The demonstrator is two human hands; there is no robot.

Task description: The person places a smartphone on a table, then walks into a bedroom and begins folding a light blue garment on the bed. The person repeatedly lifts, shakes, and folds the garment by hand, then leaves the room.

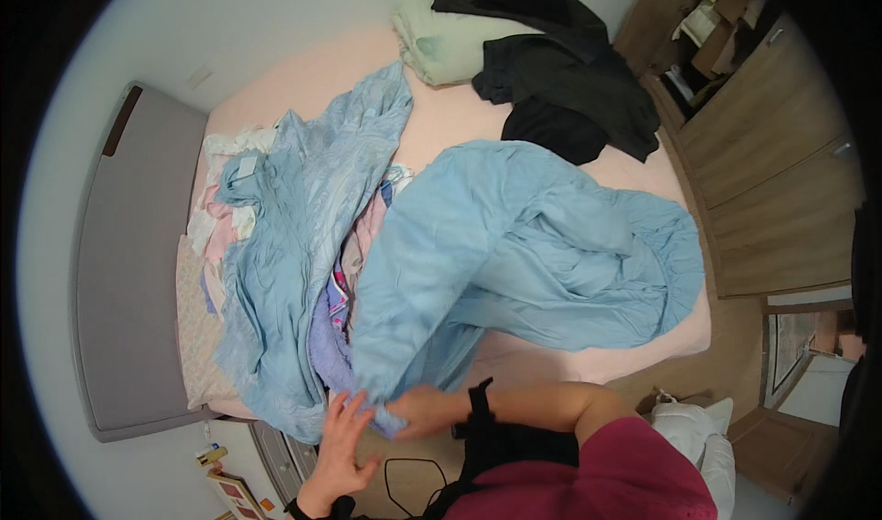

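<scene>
A large light blue fitted sheet (441, 244) with a gathered edge lies bunched across the bed. My right hand (424, 412) grips a corner of it at the bed's near side. Beside it my left hand (342, 444) is raised with fingers apart, its fingertips near the cloth; whether they touch it cannot be told. Left of the sheet lies a patterned blue cloth (344, 148) with a plain blue garment (282, 244) over it. Between the blue cloths a purple fleecy cloth (329, 348) and pink items show.
Dark clothes (579, 93) and a folded pale green cover (441, 44) lie on the bed's far side. A grey headboard (145, 265) stands left, a wooden wardrobe (778, 162) right. Near the left are drawers (279, 451); a black cable (413, 460) lies on the floor.
</scene>
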